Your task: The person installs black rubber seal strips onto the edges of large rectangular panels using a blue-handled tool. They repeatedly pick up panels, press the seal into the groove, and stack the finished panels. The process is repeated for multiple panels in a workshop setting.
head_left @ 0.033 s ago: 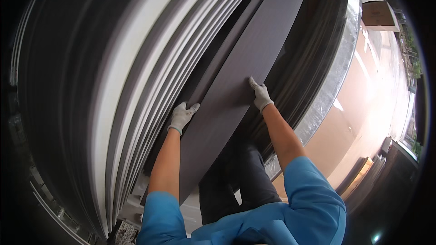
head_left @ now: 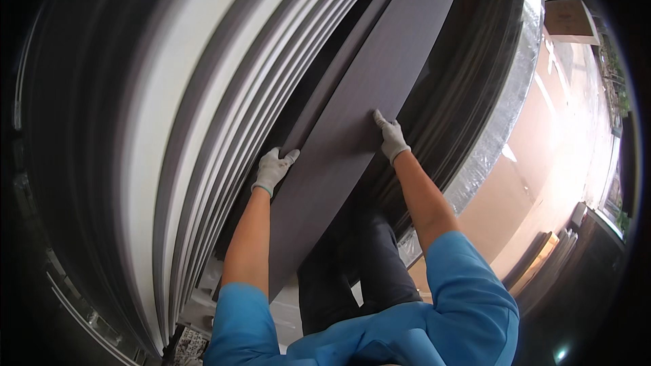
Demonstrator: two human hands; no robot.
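Note:
A long, dark grey-brown board (head_left: 346, 115) runs from the far upper middle down toward my body. My left hand (head_left: 274, 168), in a pale knit glove, grips its left edge, thumb on the upper face. On the opposite edge, a little farther off, my right hand (head_left: 391, 138) holds on in a matching glove, thumb also on top. The fingers of both hands are mostly hidden beneath the board. Just left of it lies another dark board (head_left: 332, 71), partly covered.
Many stacked panels with pale and dark edges (head_left: 193, 115) rise close on the left. On the right stands a stack of dark boards (head_left: 468, 102) with plastic wrap (head_left: 498, 132) along its outer side. Beyond are a brown sheet surface (head_left: 505, 210) and a cardboard box (head_left: 569, 19).
The view has shifted very slightly. Both hands keep the same hold on the board.

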